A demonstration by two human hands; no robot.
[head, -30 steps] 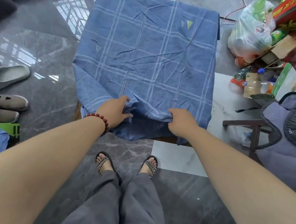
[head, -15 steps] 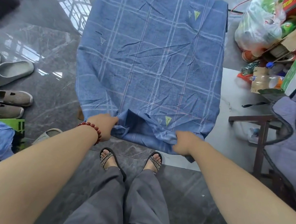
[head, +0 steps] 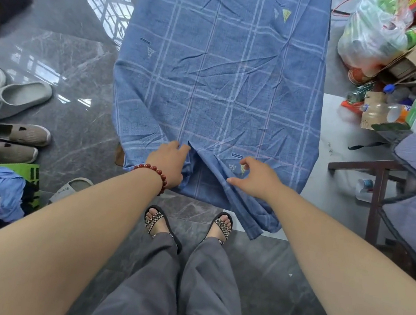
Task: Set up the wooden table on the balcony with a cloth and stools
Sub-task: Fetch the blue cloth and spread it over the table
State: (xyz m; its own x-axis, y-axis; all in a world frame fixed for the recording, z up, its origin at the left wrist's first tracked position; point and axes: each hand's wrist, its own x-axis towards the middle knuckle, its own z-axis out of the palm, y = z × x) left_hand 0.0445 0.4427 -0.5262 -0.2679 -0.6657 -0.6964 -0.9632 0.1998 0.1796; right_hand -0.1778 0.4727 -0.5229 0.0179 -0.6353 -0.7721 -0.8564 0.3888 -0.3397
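Step in hand: dressing the surface.

The blue checked cotton cloth [head: 219, 79] lies spread over the low wooden surface [head: 119, 155]. It covers nearly all of it; only a brown corner shows at the near left. The cloth is creased across the middle, and at the near edge a loose diagonal fold [head: 252, 216] hangs toward the floor.

Left hand [head: 170, 165]: lies on the near edge with fingers fairly straight, pressing the cloth beside a pleat. Right hand [head: 257, 179]: relaxed, fingers loosely curled and gripping nothing, thumb tip touching the fold.

Judgement: cloth placed but not yet squared. The next move calls for pinching the hanging fold, drawing it toward the near right corner, then flattening the pleat.

Stools not yet set. A dark wooden stool frame [head: 377, 179] stands well apart at the right.
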